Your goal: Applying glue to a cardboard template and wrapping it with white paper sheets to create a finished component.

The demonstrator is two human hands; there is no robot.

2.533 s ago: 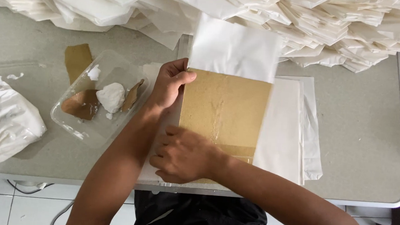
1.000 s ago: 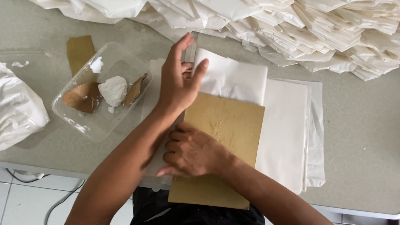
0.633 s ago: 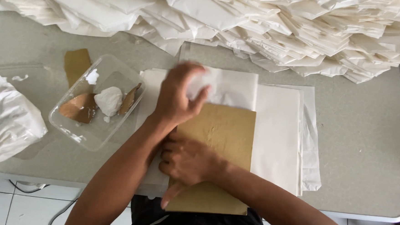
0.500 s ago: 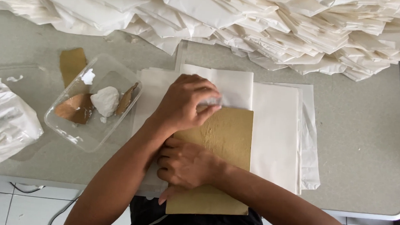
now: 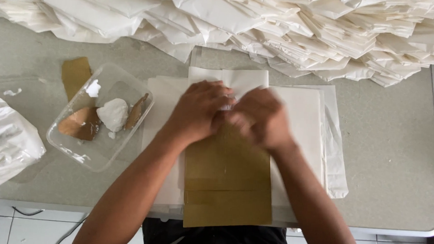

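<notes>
Both hands, left hand [image 5: 196,111] and right hand [image 5: 259,117], press fingers-down on white folded paper [image 5: 244,81] above the brown cardboard template [image 5: 228,179], gripping nothing clearly.

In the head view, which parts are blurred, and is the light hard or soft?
Head view: the right hand is smeared by motion blur, the left hand only slightly; the brown card and the clear plastic tray stay sharp; light is soft and even, shadows faint, no strong glare on the table.

The right hand [image 5: 261,117] is blurred, and both hands cover the white sheet's [image 5: 244,81] lower edge. The paper pile [image 5: 281,26] runs off the top.
</notes>
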